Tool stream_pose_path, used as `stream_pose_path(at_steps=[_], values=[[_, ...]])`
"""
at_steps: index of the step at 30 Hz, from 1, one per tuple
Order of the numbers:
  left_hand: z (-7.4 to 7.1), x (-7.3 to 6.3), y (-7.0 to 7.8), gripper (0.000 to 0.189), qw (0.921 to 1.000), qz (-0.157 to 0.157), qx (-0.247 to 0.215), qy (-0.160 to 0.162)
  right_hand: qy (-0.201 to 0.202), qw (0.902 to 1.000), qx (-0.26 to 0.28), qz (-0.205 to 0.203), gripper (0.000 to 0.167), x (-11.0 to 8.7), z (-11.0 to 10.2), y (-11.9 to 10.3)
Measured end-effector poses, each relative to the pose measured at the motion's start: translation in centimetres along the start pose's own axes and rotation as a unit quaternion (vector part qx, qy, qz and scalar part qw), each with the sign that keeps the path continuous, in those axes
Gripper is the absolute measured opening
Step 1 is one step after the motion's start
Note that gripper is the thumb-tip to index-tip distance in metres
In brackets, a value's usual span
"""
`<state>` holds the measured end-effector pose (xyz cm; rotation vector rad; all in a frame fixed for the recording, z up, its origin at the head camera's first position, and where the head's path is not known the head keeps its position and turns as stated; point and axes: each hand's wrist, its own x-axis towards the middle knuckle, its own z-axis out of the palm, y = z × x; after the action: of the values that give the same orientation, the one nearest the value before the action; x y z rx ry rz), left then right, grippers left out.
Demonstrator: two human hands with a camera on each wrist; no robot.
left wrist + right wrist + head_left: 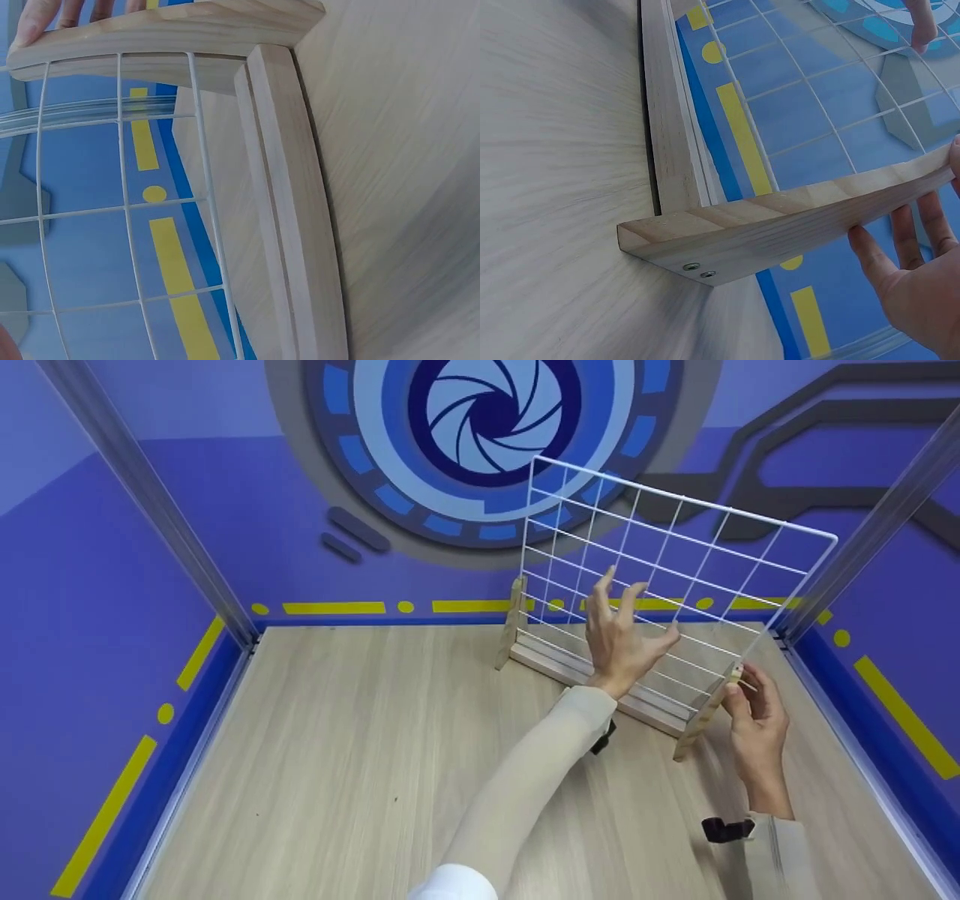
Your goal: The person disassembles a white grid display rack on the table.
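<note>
A white wire grid panel (660, 562) stands upright in a wooden stand (555, 664) with two side boards and a slotted base rail. My left hand (621, 641) is in front of the grid, fingers spread and slightly bent, holding nothing. At the stand's right side board (795, 217), my right hand (759, 727) grips near the upper end, thumb by the front edge and fingers against the outer side. Two screw heads (699, 270) show low on that board. The left wrist view shows the base rail (292, 195) along the grid's lower edge.
The stand is on a wood-grain tabletop (337, 750), towards its back right. Blue printed walls (195, 532) enclose the back and both sides, with metal posts (172, 525) at the corners.
</note>
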<state>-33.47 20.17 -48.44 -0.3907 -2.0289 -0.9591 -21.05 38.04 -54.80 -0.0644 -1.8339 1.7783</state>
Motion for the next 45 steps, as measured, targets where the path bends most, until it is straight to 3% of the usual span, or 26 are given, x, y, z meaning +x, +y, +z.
stream_pose_path(at_steps=[18, 45], values=[[-0.4, 1.6, 0.6, 0.065, 0.9997, 0.020, -0.005, 0.016, 0.004, 1.0000, 0.001, 0.002, 0.046, 0.0, 0.0, 0.0], [-1.3, 3.1, 1.2, 0.067, 0.9997, 0.024, -0.004, -0.001, 0.002, 0.9995, -0.028, 0.013, 0.048, 0.0, 0.0, -0.1]])
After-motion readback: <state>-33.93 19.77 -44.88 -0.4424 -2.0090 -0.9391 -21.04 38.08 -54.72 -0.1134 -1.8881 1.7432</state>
